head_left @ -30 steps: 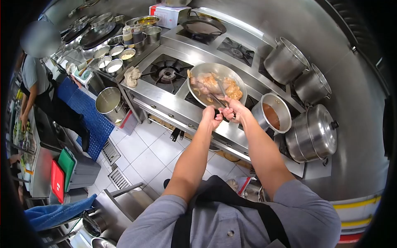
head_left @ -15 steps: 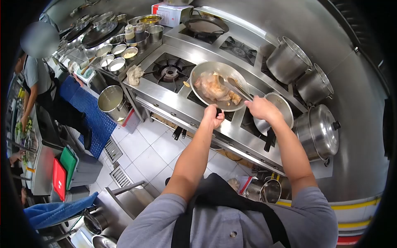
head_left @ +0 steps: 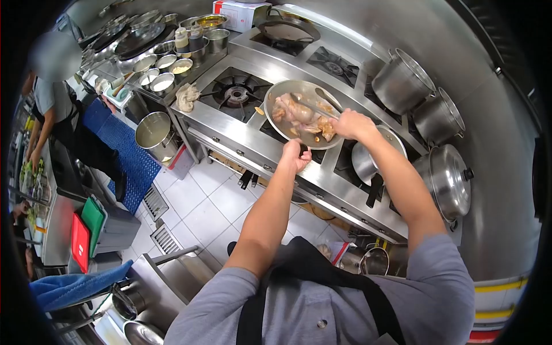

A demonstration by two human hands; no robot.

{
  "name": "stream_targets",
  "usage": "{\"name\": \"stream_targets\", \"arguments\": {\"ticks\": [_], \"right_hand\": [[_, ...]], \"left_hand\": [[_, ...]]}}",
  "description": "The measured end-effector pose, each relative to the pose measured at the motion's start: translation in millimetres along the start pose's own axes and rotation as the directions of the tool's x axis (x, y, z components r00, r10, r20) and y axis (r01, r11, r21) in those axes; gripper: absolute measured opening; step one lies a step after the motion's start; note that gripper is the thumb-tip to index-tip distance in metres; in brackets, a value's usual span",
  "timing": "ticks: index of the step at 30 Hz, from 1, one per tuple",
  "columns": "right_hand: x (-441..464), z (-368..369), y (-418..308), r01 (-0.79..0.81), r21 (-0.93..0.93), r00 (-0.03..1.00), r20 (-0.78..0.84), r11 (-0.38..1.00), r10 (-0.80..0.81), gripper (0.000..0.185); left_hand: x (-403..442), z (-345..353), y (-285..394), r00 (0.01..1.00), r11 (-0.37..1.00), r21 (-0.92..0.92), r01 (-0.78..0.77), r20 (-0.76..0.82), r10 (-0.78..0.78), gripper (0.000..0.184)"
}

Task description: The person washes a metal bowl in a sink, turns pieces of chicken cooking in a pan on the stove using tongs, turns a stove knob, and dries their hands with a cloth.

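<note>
Left hand [head_left: 296, 156]: fingers curled round the black handle [head_left: 303, 149] at the near edge of the pan [head_left: 307, 86]. Right hand [head_left: 352, 125]: fingers closed round the metal tongs [head_left: 315, 108], above the pan's right side; tong arms apart, over the browned meat [head_left: 296, 113], contact unclear. Meat lies inside the pan. Small orange piece [head_left: 259, 111] on the stove [head_left: 223, 125], just left of the pan. Farther left of it: bare burner [head_left: 237, 95], then crumpled cloth [head_left: 187, 98]. Right of the pan: saucepan [head_left: 365, 164], its black handle toward the wearer; beyond, lidded pot [head_left: 448, 181].
</note>
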State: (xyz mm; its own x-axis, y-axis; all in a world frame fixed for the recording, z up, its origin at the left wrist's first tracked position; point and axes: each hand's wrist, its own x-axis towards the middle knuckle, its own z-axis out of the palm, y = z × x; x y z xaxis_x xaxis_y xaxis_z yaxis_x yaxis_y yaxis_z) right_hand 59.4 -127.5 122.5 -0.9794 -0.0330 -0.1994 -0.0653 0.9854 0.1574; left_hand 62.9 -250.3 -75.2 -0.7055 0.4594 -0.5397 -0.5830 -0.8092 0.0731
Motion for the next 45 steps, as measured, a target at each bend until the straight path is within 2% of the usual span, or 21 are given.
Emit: {"name": "stream_targets", "arguments": {"ticks": [2, 4, 6, 8, 11, 15, 17, 20, 21, 22, 24, 30, 32, 34, 36, 37, 39, 40, 42, 44, 45], "right_hand": [[-5.0, 0.2, -1.5, 0.024, -0.031, 1.0, 0.009, 0.999, -0.023, 0.062], [5.6, 11.8, -3.7, 0.103, -0.106, 0.974, 0.211, 0.989, -0.079, 0.055], [51.7, 60.2, 0.8, 0.118, -0.082, 0.972, 0.216, 0.99, -0.098, 0.056], [86.0, 104.3, -3.2, 0.191, 0.047, 0.962, 0.188, 0.98, -0.196, 0.055], [97.1, 143.1, -6.6, 0.295, -0.038, 0.942, 0.181, 0.955, -0.284, 0.053], [31.1, 90.8, 18.5, 0.245, -0.038, 0.963, 0.125, 0.969, -0.238, 0.051], [31.5, 75.5, 35.9, 0.223, -0.151, 0.969, 0.146, 0.963, -0.202, 0.054], [34.9, 66.1, 22.7, 0.146, -0.12, 0.986, 0.102, 0.982, -0.134, 0.054], [61.1, 100.8, 26.6, 0.185, -0.129, 0.983, 0.026, 0.974, -0.183, 0.052], [61.3, 94.2, 21.1, 0.192, -0.133, 0.981, 0.026, 0.973, -0.19, 0.052], [55.9, 76.1, 4.6, 0.283, -0.058, 0.949, 0.163, 0.957, -0.27, 0.05], [-4.5, 9.2, -1.0, 0.305, 0.079, 0.951, 0.025, 0.949, -0.308, 0.056], [-16.8, 0.3, -21.3, 0.126, 0.214, 0.916, 0.35, 0.969, -0.196, 0.059], [10.5, 34.7, -35.0, 0.141, 0.239, 0.924, 0.316, 0.961, -0.214, 0.06], [29.4, 62.9, -52.8, 0.02, 0.41, 0.949, 0.28, 0.912, -0.147, 0.058], [43.1, 86.1, -51.0, 0.022, 0.407, 0.95, 0.277, 0.913, -0.147, 0.058], [62.4, 126.0, -43.5, 0.336, 0.156, 0.941, -0.003, 0.929, -0.34, 0.045], [52.1, 115.1, -37.3, 0.33, 0.161, 0.942, -0.001, 0.93, -0.335, 0.045], [26.1, 77.4, -12.7, 0.432, 0.013, 0.887, 0.177, 0.902, -0.427, 0.043], [-21.4, 32.3, 1.1, 0.248, -0.09, 0.941, 0.261, 0.965, -0.217, 0.045], [-21.5, 35.0, 11.3, 0.238, -0.09, 0.943, 0.259, 0.967, -0.208, 0.045]], "left_hand": [[-2.1, 0.4, 0.5, 1.0, 1.0, -0.005, 0.002, 0.003, -0.002, 0.012], [-4.2, 2.6, -1.1, 1.0, 1.0, 0.003, 0.012, 0.006, -0.012, 0.013], [-6.7, 4.1, -0.9, 1.0, 1.0, 0.014, -0.018, -0.025, 0.019, 0.014], [-3.6, 3.2, 1.4, 0.999, 1.0, 0.015, -0.013, -0.033, 0.013, 0.015], [4.1, -0.9, 0.2, 0.999, 1.0, 0.017, 0.001, -0.037, 0.0, 0.019], [1.7, -3.3, 2.0, 1.0, 1.0, 0.003, 0.017, -0.024, -0.017, 0.024], [4.2, -4.3, 2.2, 0.999, 0.999, -0.007, 0.033, -0.003, -0.033, 0.017], [1.5, -1.9, 2.0, 0.998, 0.998, -0.03, 0.048, -0.04, -0.049, 0.017], [1.8, -2.2, 1.2, 0.998, 0.998, -0.031, 0.046, -0.041, -0.047, 0.017], [3.4, -2.6, 0.5, 0.999, 0.999, -0.015, 0.034, -0.024, -0.035, 0.021], [4.5, -5.8, 0.8, 1.0, 1.0, 0.003, 0.018, -0.012, -0.018, 0.026], [7.0, -10.5, -5.7, 0.997, 0.997, -0.04, -0.061, 0.054, 0.063, 0.031], [-7.6, -4.3, -10.7, 0.993, 0.993, -0.006, -0.114, -0.032, 0.114, 0.035], [-7.3, -4.6, -12.9, 0.99, 0.991, -0.01, -0.134, -0.04, 0.133, 0.036], [-2.5, -6.6, -14.3, 0.987, 0.988, -0.02, -0.155, -0.048, 0.154, 0.037], [1.6, -8.7, -14.5, 0.985, 0.986, -0.024, -0.166, -0.055, 0.165, 0.037], [1.1, -10.7, -12.2, 0.982, 0.984, -0.021, -0.177, -0.067, 0.175, 0.037], [-2.0, -9.8, -10.3, 0.988, 0.989, -0.036, -0.144, -0.058, 0.141, 0.035], [-6.8, -6.6, -12.1, 0.994, 0.994, -0.053, -0.1, -0.05, 0.097, 0.034], [-9.5, -1.2, -12.9, 0.987, 0.993, -0.034, -0.114, -0.116, 0.109, 0.033], [-5.5, -1.6, -14.3, 0.983, 0.99, -0.026, -0.139, -0.128, 0.135, 0.033]]}}
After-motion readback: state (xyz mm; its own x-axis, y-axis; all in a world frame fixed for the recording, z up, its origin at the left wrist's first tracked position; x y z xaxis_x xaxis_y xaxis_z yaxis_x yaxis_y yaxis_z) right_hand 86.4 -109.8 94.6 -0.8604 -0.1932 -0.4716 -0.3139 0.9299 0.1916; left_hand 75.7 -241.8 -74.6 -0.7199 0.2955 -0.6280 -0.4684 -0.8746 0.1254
